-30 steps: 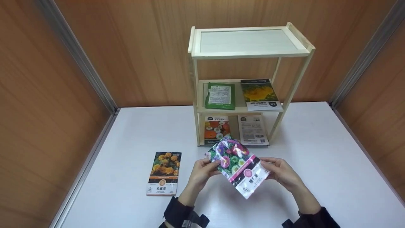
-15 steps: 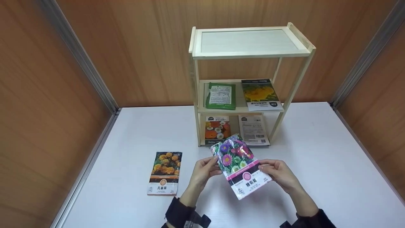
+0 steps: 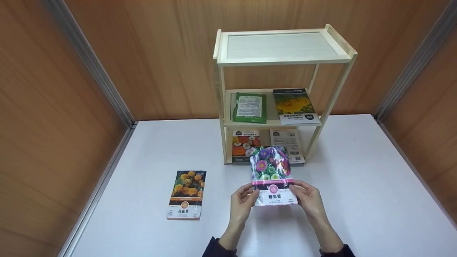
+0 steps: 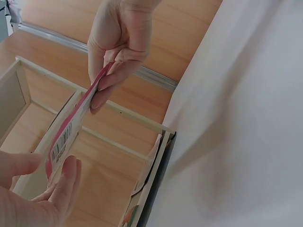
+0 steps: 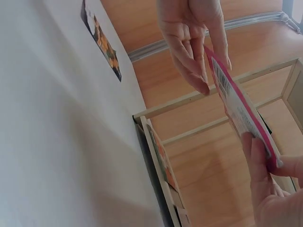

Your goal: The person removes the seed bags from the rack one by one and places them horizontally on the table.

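Note:
Both hands hold a glossy seed packet (image 3: 272, 173) with purple and pink flowers above the white table (image 3: 357, 185), in front of the wooden shelf unit (image 3: 282, 62). The packet stands straight, label end toward me. My left hand (image 3: 247, 197) pinches its lower left corner and my right hand (image 3: 304, 194) pinches its lower right corner. In the left wrist view the packet (image 4: 64, 135) shows edge-on between the left hand (image 4: 42, 189) and the right hand (image 4: 116, 52). The right wrist view has the packet (image 5: 239, 106) held by the right hand (image 5: 267, 184) and the left hand (image 5: 196, 42).
A marigold packet (image 3: 185, 194) lies flat on the table to the left. The shelf unit's middle level holds a green packet (image 3: 250, 107) and a yellow-flower packet (image 3: 294, 105). Its bottom level holds an orange-flower packet (image 3: 244, 142) and a white packet (image 3: 287, 137). Wooden walls enclose the table.
The packet has turned from tilted to straight and moved a little toward the shelf. Both hands have shifted down to its lower corners.

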`<control>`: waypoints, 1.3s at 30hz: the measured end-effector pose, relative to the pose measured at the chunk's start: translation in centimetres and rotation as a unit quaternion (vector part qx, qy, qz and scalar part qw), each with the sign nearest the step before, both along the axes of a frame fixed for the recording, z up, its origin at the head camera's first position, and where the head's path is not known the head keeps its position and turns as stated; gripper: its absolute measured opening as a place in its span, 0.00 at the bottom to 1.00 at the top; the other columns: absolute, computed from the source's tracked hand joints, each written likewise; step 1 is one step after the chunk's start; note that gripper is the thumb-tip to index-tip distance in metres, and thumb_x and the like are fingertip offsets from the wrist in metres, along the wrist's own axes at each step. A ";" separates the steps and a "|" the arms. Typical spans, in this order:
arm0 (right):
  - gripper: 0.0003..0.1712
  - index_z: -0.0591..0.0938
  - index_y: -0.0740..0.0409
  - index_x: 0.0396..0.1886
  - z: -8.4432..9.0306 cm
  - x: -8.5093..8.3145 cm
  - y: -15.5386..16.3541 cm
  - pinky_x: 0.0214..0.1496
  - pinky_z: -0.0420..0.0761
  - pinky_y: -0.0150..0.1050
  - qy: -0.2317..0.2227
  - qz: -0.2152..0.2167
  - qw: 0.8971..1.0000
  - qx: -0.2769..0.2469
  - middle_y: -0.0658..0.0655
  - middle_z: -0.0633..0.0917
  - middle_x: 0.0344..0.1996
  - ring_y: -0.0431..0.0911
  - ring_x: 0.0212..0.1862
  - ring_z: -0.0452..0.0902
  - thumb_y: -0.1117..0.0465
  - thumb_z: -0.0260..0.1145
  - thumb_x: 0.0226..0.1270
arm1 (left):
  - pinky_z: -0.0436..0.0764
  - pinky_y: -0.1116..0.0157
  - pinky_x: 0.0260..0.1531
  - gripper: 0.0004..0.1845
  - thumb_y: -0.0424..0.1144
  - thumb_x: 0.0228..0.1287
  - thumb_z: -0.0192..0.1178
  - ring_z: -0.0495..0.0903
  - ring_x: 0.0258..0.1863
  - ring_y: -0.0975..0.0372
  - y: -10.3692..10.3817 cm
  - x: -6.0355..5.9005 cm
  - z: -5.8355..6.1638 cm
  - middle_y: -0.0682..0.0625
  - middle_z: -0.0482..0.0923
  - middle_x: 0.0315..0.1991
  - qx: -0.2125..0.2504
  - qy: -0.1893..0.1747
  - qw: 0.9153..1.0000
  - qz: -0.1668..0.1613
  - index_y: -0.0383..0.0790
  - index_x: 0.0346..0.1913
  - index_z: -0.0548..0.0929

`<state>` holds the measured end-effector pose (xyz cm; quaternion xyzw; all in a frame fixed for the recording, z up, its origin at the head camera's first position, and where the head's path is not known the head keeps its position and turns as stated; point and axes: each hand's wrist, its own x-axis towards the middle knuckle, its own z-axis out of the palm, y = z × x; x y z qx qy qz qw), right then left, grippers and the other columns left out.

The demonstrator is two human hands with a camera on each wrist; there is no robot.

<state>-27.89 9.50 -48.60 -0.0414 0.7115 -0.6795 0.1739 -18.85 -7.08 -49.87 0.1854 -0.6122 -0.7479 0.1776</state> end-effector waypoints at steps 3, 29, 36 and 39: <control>0.15 0.73 0.71 0.47 -0.2 0.4 -0.3 0.33 0.79 0.34 0.001 -0.005 1.000 -0.012 0.63 0.83 0.35 0.49 0.34 0.80 0.68 0.55 0.62 | 0.79 0.69 0.28 0.17 0.30 0.53 0.60 0.79 0.30 0.59 0.1 0.0 -0.2 0.44 0.79 0.33 -0.004 0.004 1.000 0.024 0.25 0.47 0.74; 0.10 0.80 0.67 0.28 -2.9 1.9 -3.3 0.19 0.77 0.36 0.099 0.023 0.988 0.116 0.55 0.80 0.19 0.45 0.18 0.75 0.65 0.69 0.48 | 0.78 0.71 0.24 0.13 0.25 0.47 0.63 0.79 0.24 0.60 -3.1 2.4 -1.8 0.45 0.78 0.27 -0.197 -0.065 0.975 0.084 0.25 0.39 0.79; 0.11 0.79 0.69 0.25 -4.2 1.7 -5.0 0.21 0.79 0.39 0.106 0.101 0.980 0.138 0.54 0.80 0.17 0.43 0.16 0.76 0.65 0.70 0.46 | 0.72 0.71 0.20 0.10 0.24 0.43 0.63 0.73 0.20 0.64 -4.8 3.2 -2.0 0.49 0.75 0.20 -0.320 -0.114 0.935 0.106 0.26 0.34 0.81; 0.10 0.79 0.68 0.24 -4.6 1.8 -5.9 0.21 0.79 0.40 0.103 0.122 0.977 0.138 0.53 0.80 0.15 0.42 0.15 0.75 0.65 0.70 0.46 | 0.70 0.70 0.18 0.10 0.23 0.41 0.64 0.70 0.19 0.64 -5.4 3.4 -2.2 0.50 0.73 0.18 -0.366 -0.124 0.914 0.123 0.26 0.31 0.82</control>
